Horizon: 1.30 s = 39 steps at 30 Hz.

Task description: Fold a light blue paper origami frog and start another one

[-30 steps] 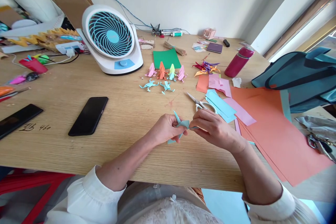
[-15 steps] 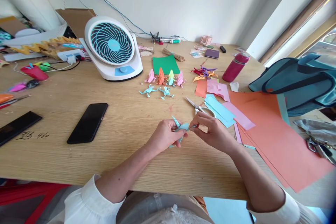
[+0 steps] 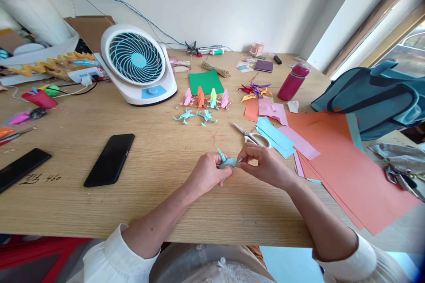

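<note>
Between my hands, above the table's near part, is a light blue folded paper figure with thin pointed limbs. My left hand is closed round its body, a spike standing up beyond the thumb. At the figure's right end, my right hand pinches a narrow tip between thumb and forefinger. The underside is hidden by my fingers. Beyond my hands lie two light blue paper figures, with a row of pink, orange and green folded figures behind them. White-handled scissors lie partly behind my right hand.
Blue paper strips and large orange sheets lie to the right, near a pink bottle and a teal bag. A white fan stands at back left. Two black phones rest at left; a green sheet lies behind the figures.
My right hand has shifted slightly left with its pinch on the paper tip. Less of the figure shows below my left fingers. The whole view has shifted a little.
</note>
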{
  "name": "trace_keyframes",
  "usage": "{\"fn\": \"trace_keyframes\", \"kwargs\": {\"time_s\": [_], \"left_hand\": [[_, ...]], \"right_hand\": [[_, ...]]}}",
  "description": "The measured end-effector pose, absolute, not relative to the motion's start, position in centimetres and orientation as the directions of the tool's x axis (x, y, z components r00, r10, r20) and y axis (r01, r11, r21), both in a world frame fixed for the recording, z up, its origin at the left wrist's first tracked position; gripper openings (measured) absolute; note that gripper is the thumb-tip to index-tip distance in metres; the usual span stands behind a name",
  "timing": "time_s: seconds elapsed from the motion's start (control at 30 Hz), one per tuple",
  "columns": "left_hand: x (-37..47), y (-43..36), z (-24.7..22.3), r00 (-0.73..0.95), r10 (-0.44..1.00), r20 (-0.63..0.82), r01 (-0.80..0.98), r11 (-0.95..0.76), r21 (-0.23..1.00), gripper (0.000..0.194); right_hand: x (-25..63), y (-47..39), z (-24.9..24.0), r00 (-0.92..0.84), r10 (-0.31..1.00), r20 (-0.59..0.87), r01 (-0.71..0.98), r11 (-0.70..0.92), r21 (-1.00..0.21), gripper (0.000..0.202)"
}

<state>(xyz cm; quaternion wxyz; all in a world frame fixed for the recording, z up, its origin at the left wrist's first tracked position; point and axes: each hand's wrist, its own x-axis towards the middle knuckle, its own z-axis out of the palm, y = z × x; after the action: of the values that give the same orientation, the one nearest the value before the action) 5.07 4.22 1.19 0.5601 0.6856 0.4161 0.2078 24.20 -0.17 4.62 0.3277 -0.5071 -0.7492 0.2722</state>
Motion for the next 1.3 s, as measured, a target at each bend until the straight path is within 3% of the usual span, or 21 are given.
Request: {"fn": "trace_keyframes", "kwargs": {"time_s": [0.2, 0.43, 0.6, 0.77, 1.07, 1.3], "left_hand": [[5.2, 4.1, 1.6, 0.559, 0.807, -0.19, 0.314, 0.006, 0.949, 0.015], [5.3, 3.8, 2.8, 0.592, 0.779, -0.209, 0.121, 0.17, 0.978, 0.036], [5.4, 3.7, 2.7, 0.604, 0.768, -0.214, 0.097, 0.195, 0.976, 0.047], [5.5, 3.6, 2.6, 0.599, 0.774, -0.207, 0.079, 0.2, 0.977, 0.045], [5.9, 3.5, 2.1, 0.567, 0.793, -0.223, 0.213, 0.121, 0.97, 0.033], [6.0, 3.4, 1.6, 0.563, 0.821, -0.094, 0.212, -0.034, 0.977, 0.02]], "right_hand": [[24.0, -0.1, 4.0, -0.222, 0.963, 0.155, 0.533, 0.252, -0.808, 0.011], [24.2, 0.3, 3.5, -0.131, 0.991, 0.011, 0.271, 0.046, -0.961, 0.028], [23.9, 0.5, 3.4, -0.095, 0.996, -0.001, 0.218, 0.02, -0.976, 0.033], [23.7, 0.6, 3.5, -0.138, 0.99, -0.039, 0.115, -0.023, -0.993, 0.033], [23.1, 0.2, 2.8, 0.011, 0.999, 0.051, 0.358, 0.044, -0.933, 0.008], [23.3, 0.4, 2.6, -0.038, 0.998, -0.052, 0.266, -0.04, -0.963, 0.011]]}}
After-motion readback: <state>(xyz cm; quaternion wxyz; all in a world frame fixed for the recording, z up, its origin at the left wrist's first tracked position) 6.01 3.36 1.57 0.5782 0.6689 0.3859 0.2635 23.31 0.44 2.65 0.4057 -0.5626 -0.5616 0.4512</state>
